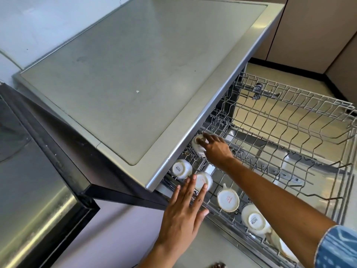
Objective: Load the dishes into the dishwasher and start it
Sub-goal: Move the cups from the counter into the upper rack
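Cup [199, 145] at the back of the rack [289, 120], gripped upside down by right hand [216, 149]; left hand [185, 207] flat, fingers spread, nearer the rack's front. Loading step; next, probably seating it, then letting go.

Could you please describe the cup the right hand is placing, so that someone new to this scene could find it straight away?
Start at the grey wire lower rack pulled out of the open dishwasher, and follow its row of upturned white ceramic cups toward the machine. The farthest cup sits just under the edge of the steel countertop. It alone is gripped by the right hand.
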Demonstrator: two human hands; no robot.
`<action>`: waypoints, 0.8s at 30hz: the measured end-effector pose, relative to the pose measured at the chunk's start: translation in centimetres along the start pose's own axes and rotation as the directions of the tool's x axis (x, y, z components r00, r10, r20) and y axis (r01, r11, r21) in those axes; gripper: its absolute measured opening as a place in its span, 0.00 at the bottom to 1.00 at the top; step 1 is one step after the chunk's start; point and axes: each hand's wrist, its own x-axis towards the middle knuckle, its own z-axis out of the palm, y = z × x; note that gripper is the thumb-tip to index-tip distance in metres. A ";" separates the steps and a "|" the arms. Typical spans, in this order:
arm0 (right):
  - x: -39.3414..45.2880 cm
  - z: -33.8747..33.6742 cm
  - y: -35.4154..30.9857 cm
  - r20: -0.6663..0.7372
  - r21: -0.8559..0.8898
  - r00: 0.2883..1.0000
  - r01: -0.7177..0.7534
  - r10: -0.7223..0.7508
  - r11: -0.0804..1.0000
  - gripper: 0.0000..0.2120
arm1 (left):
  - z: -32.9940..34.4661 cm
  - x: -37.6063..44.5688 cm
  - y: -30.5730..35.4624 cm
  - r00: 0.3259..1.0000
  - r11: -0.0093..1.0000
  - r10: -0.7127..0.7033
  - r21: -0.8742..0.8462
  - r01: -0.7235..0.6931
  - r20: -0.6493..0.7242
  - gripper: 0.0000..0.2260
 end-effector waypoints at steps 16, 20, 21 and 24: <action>-0.4 0.8 -1.4 -0.140 0.016 0.984 -0.113 0.115 0.993 0.19 | 0.1 0.1 0.3 1.000 1.000 -0.017 0.002 0.017 -0.005 0.24; -3.6 -0.8 -1.1 -0.206 0.244 0.967 -0.095 0.148 0.965 0.23 | 0.0 0.1 0.3 0.999 0.999 -0.025 0.022 0.025 0.025 0.24; -5.1 -1.5 -1.5 -0.265 0.325 0.947 -0.090 0.182 0.941 0.20 | 0.0 0.1 0.3 0.999 0.999 -0.031 0.042 0.030 0.029 0.24; -10.6 -3.7 -3.1 -0.408 0.485 0.859 -0.084 0.310 0.871 0.13 | -0.3 0.2 0.4 0.998 0.998 -0.040 0.053 0.037 0.052 0.24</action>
